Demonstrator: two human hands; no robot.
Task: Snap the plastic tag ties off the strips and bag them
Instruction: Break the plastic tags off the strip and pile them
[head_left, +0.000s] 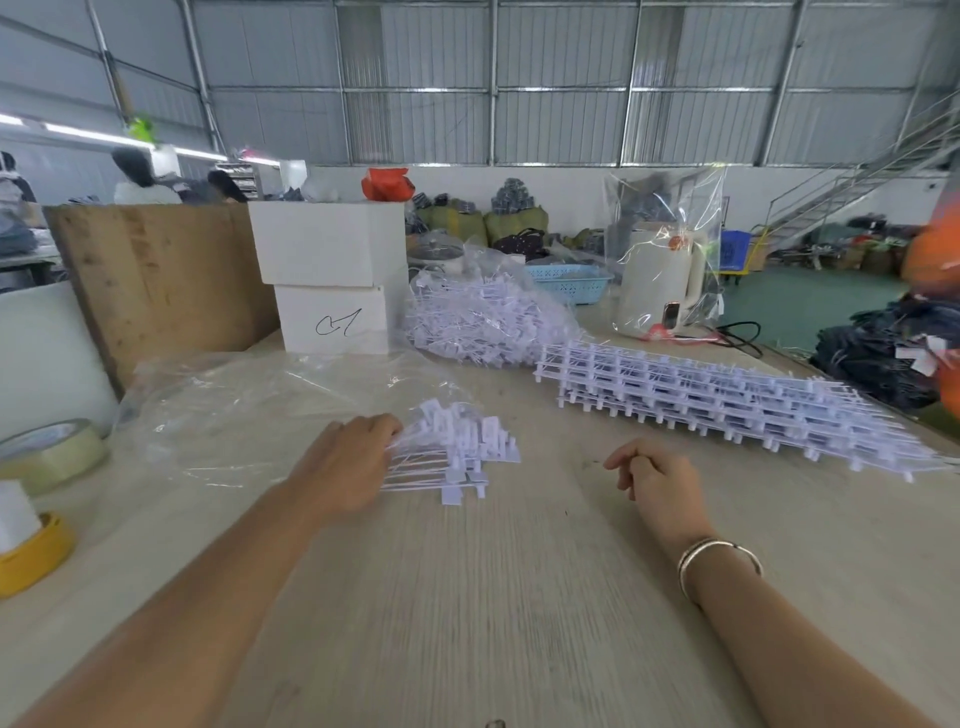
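Note:
A small bundle of loose white tag ties lies on the pale wooden table. My left hand grips the thin ends of that bundle at its left side. My right hand hovers to the right of it, fingers loosely curled, holding nothing. A stack of uncut tie strips lies at the right. An empty clear plastic bag lies flat left of the bundle. A second clear bag filled with snapped ties sits further back.
Two stacked white boxes and a plywood board stand at the back left. Tape rolls sit at the left edge. A bagged white kettle and a blue basket stand behind. Dark clothes are piled right.

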